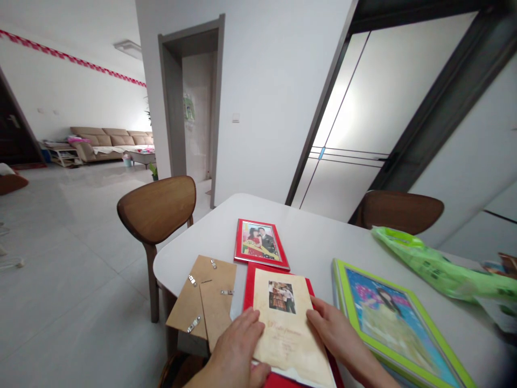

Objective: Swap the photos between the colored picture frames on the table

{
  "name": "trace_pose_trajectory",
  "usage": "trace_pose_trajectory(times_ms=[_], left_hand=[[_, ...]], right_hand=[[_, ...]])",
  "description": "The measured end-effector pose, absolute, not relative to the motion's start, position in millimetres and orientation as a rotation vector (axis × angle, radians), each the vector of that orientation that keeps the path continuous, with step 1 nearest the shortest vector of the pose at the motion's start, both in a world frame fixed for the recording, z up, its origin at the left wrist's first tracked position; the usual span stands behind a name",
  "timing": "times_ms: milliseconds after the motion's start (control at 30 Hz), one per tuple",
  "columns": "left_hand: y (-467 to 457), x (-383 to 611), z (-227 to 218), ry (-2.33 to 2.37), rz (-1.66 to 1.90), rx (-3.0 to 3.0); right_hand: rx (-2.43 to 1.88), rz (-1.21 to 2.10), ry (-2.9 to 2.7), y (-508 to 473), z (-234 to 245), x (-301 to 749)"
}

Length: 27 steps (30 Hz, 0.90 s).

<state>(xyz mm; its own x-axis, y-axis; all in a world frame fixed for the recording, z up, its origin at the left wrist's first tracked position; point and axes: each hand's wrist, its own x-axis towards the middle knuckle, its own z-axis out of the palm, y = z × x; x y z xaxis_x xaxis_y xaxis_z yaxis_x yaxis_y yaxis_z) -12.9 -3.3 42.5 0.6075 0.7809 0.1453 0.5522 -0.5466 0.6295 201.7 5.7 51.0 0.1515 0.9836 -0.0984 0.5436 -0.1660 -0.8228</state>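
Observation:
A cream paper insert (287, 328) with a small photo printed on it lies on a red picture frame (251, 285) near the table's front edge. My left hand (238, 350) rests on the insert's left edge, fingers curled over the paper and thumb at its lower corner. Fingers together and lying flat, my right hand (335, 337) presses on the insert's right edge. A brown cardboard frame backing (204, 299) with metal clips lies to the left, overhanging the table edge.
A small red framed photo (260, 243) lies further back on the white table (323, 237). A large green-framed picture (398, 326) lies at the right, a green plastic bag (440, 269) behind it. Wooden chairs (159, 207) stand at the left and far side.

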Motion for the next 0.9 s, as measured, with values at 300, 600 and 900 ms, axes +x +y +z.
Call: trace_pose_trajectory(times_ms=[300, 600, 900], left_hand=[[-6, -24, 46, 0.99, 0.502, 2.379], [22, -106, 35, 1.508, 0.342, 2.423], [41, -130, -8, 1.617, 0.572, 2.627]], right_hand=[[-2.376, 0.221, -1.902, 4, 53, 199], [-2.234, 0.217, -1.909, 4, 58, 179], [-1.915, 0.076, -2.096, 34, 55, 132]])
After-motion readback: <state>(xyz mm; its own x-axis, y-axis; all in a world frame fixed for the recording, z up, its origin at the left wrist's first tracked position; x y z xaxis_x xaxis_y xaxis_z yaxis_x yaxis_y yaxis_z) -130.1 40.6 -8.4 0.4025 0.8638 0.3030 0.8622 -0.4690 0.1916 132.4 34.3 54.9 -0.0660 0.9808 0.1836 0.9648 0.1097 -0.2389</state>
